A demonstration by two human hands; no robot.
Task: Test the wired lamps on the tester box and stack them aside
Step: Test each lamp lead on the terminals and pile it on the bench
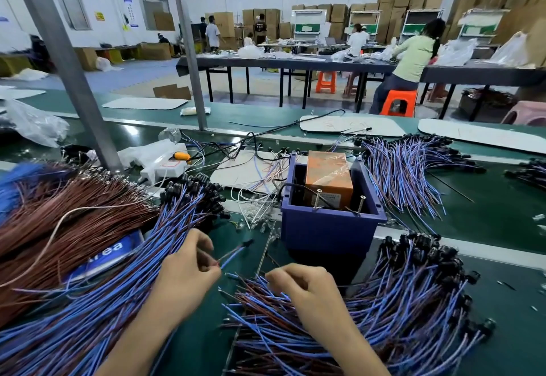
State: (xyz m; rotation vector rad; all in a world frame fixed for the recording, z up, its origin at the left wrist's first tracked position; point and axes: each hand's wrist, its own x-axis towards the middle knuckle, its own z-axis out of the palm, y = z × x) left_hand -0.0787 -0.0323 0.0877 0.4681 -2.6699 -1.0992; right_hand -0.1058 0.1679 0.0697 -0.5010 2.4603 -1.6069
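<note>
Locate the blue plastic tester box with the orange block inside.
Head view, centre: the blue plastic tester box sits on the green bench just beyond the right hand, between the left pile of blue-wired lamps and the right pile.

A bare strip of green bench top is lying open between the left heap of wired lamps and the right heap of wired lamps. Ahead, the blue tester box is blocking it, and my left hand, pinching one wired lamp, is filling the gap before it. Open green belt is showing right of the box.
</note>
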